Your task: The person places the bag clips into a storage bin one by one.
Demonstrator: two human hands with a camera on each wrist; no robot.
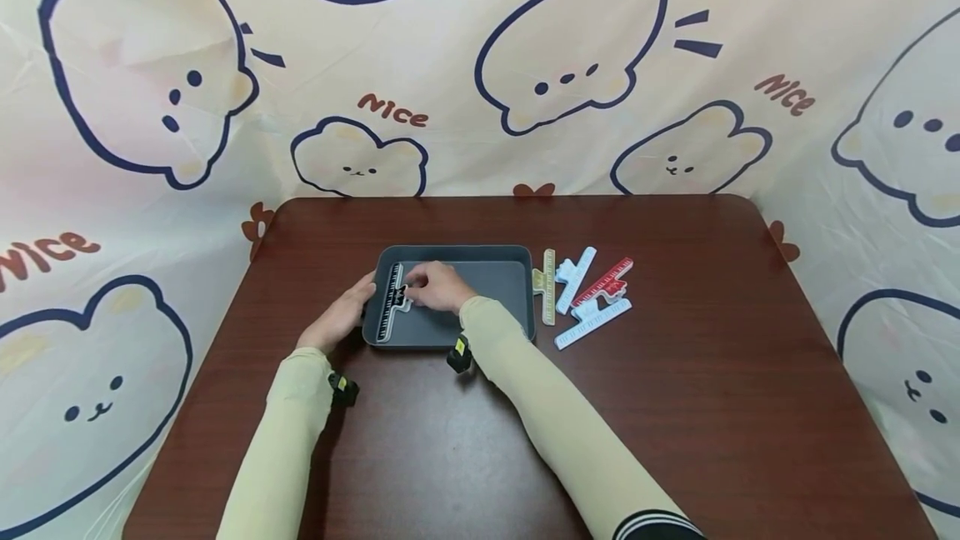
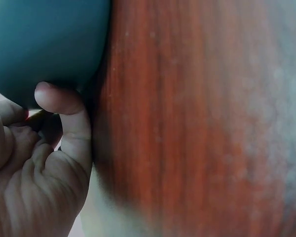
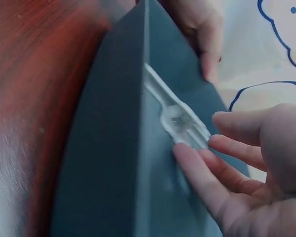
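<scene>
Two bare hands worked at a dark gray rectangular tray (image 1: 465, 253). A black ruler-shaped clip (image 1: 391, 302) with white markings lay inside it, alongside the left wall, its handle turned toward the tray's middle. The right hand (image 1: 438, 286), inside the tray, pinched that handle between its fingertips. The left hand (image 1: 337, 319) gripped the outside of the tray's near left corner, thumb against the wall.

Laying the clip neatly seemed to call for keeping its long edge parallel to the tray's left wall, setting it flat, and letting the fingertips part gently so that the handle did not drag it askew. A steady left hand would best stop the tray sliding.

Just right of the tray were a yellow clip (image 1: 550, 290), a light blue clip (image 1: 577, 277), a red clip (image 1: 602, 282) and a second light blue clip (image 1: 592, 323), the last three touching or overlapping at angles. The tray sat on a reddish-brown wood-grain surface (image 1: 720, 398), shiny nearer the person. Behind and beside the tray hung pale cloth (image 1: 450, 48) printed with blue-outlined cartoon animals and the word "Nice".
</scene>
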